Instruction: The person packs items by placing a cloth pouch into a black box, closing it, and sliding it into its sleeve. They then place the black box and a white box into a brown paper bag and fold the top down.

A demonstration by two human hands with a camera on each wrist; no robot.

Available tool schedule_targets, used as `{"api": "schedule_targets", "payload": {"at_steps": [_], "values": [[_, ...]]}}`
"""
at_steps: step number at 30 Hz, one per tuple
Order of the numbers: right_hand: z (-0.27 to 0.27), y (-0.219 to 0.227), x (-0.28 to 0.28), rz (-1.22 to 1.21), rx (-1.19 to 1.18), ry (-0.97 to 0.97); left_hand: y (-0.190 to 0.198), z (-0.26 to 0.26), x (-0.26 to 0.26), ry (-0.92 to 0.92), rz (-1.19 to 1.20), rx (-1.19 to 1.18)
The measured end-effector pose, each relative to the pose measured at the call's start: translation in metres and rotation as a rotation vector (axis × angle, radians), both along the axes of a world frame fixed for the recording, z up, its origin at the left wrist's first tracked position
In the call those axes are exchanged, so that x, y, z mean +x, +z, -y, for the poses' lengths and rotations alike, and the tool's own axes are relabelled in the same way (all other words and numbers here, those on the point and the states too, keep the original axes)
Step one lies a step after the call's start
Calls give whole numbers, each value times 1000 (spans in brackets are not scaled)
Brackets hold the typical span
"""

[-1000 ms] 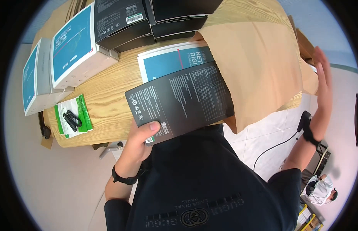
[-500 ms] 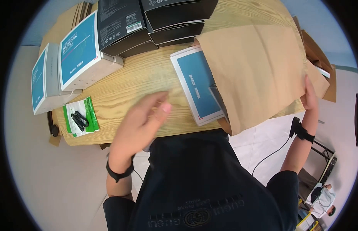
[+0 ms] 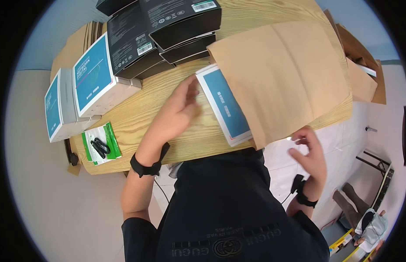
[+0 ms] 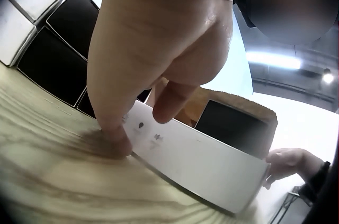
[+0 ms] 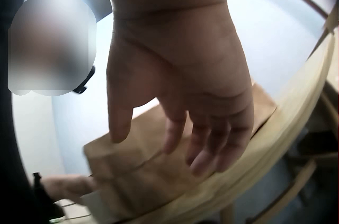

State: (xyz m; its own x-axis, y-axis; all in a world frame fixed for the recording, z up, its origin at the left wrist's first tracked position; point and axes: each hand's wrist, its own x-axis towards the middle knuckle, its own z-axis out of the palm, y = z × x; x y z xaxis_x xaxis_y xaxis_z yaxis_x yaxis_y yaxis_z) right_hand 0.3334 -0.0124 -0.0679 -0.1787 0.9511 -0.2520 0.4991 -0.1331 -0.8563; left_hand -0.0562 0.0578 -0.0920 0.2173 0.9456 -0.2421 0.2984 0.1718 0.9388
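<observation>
A brown paper bag (image 3: pixel 286 78) lies on the table with a white box with a blue top (image 3: pixel 225 105) partly out of its mouth. In the left wrist view, a black box (image 4: pixel 230 128) rests above the white box, inside the bag's mouth. My left hand (image 3: pixel 174 113) is at the protruding end of the white box, its fingertips right at the far corner and its thumb apart. Near the bag's front edge, my right hand (image 3: pixel 311 155) hangs with loosely bent fingers and nothing in them.
Black boxes (image 3: pixel 185 26) are stacked at the back, beside upright blue-and-white boxes (image 3: pixel 94 74). A green-and-white packet (image 3: pixel 109 135) with a coiled black cable (image 3: pixel 100 148) lies at the front left. Another paper bag (image 3: pixel 364 78) stands at the right. A person (image 3: pixel 372 229) is in the background.
The black box has gone from my left hand into the bag over the white box. My left hand then moved to the white box's end. My right hand came from the bag's right side toward me.
</observation>
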Motion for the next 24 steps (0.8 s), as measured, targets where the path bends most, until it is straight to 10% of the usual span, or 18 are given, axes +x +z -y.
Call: {"api": "schedule_targets", "payload": {"at_steps": [3, 6, 11, 24], "values": [[5, -5, -57, 110, 246, 71, 8, -11, -7, -88, -141, -113], [8, -8, -90, 135, 387, 76, 3, -15, 2, -37, -389, 331], [15, -38, -99, 214, 579, 66, -12, -48, 31, -7, 122, 150], [13, -37, -94, 258, 620, -20, -30, -45, 34, 149, 13, 104]]}}
